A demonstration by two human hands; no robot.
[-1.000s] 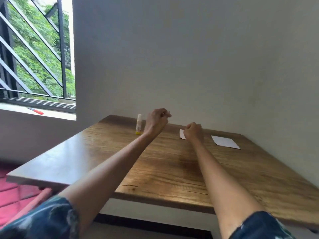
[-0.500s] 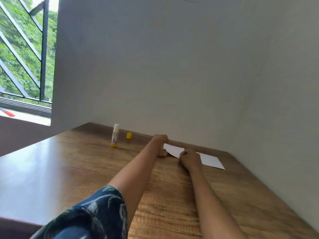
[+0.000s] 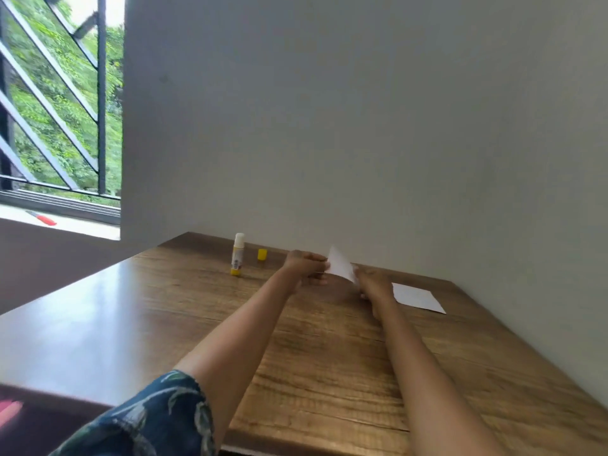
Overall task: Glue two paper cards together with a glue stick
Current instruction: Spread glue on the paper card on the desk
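Hands both pinch one card [image 3: 340,267], tilted above the bench [image 3: 197,324], left hand [image 3: 304,266], right hand [image 3: 373,286]. Second card [image 3: 416,297] lies flat beside. Uncapped glue stick [image 3: 238,255] probably comes next.

Your left hand [image 3: 304,268] and right hand [image 3: 373,286] held a white card [image 3: 340,268] tilted above the wooden table [image 3: 164,324], glue stick [image 3: 238,255] standing nearby.

Just 1 view here, from the head: it looks forward and slightly down along both outstretched arms, over the desk [image 3: 164,324] toward the wall [image 3: 362,126] behind it. The window [image 3: 59,110] sits far left. Hands are far out from the lens.
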